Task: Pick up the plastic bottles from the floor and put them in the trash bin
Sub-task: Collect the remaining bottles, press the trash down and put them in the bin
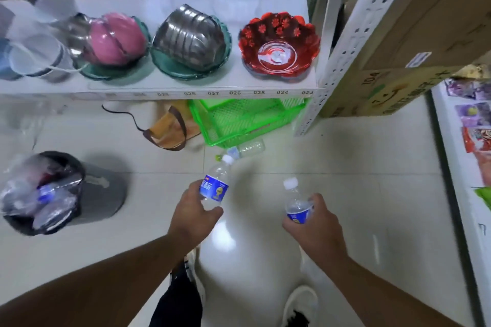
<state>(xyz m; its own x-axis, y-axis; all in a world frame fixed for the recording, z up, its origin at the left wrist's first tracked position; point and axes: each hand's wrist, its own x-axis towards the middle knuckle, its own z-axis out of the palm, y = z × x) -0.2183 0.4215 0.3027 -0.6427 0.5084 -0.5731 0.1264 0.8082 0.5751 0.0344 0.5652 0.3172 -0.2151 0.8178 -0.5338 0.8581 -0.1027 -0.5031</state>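
Fingers of left hand curled round a blue-labelled bottle, white cap pointing up and away beyond the knuckles. Right hand likewise closed round a second bottle, cap above the fingers. Third bottle on floor ahead of both hands, against green basket; trash bin well left of left hand.

Numbers run along the white shelf edge, reading 028, 027, 026, 025 and 024 from left to right. A cardboard box beside the rack bears "104". Blue bottle labels carry print too blurred to read.
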